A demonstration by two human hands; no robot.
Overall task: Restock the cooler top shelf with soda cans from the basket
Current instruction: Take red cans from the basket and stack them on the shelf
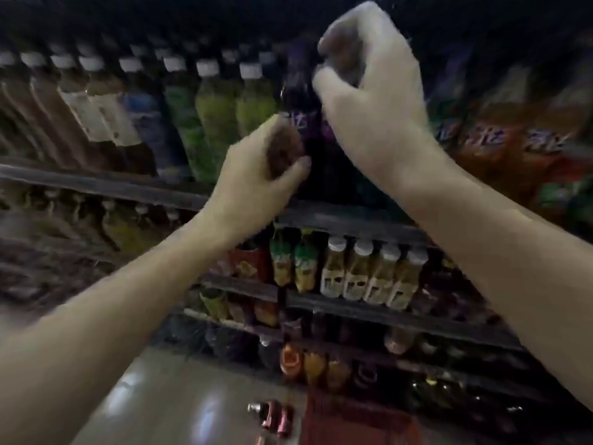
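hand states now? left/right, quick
Left hand: fingers curled, nothing visible in it.
Right hand: fingers curled, too blurred to tell whether it holds anything.

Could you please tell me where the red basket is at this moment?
In the head view the red basket sits on the floor at the bottom centre, below the cooler shelves, with a few red cans just to its left.

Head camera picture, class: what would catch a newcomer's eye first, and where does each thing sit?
Two bare hands raised before the cooler: the left hand at centre, the right hand higher, both with curled fingers near dark purple bottles on the top shelf. Green bottles stand left of them. Red cans lie at the bottom beside a red basket.
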